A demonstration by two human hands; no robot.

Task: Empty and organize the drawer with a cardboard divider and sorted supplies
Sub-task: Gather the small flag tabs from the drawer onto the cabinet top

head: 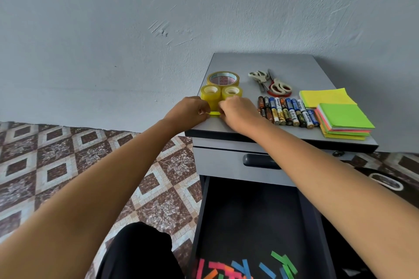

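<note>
On the grey cabinet top (292, 63), my left hand (192, 108) and my right hand (238, 112) pinch a small yellow tape roll (215, 114) between them near the front left corner. Behind it stand two more yellow tape rolls (210, 94) (231, 92) and a larger tape roll (223, 78). A row of several batteries (286, 112) lies to the right. Below, the black drawer (251, 217) is pulled out, with several coloured paper strips (244, 267) at its near end.
Two pairs of scissors (271, 82) lie at the back of the top. Stacks of yellow sticky notes (326, 97) and green-topped sticky notes (344, 121) sit at the right. A shut upper drawer with a dark handle (260, 161) is above the open one. Patterned floor tiles (68, 165) lie at the left.
</note>
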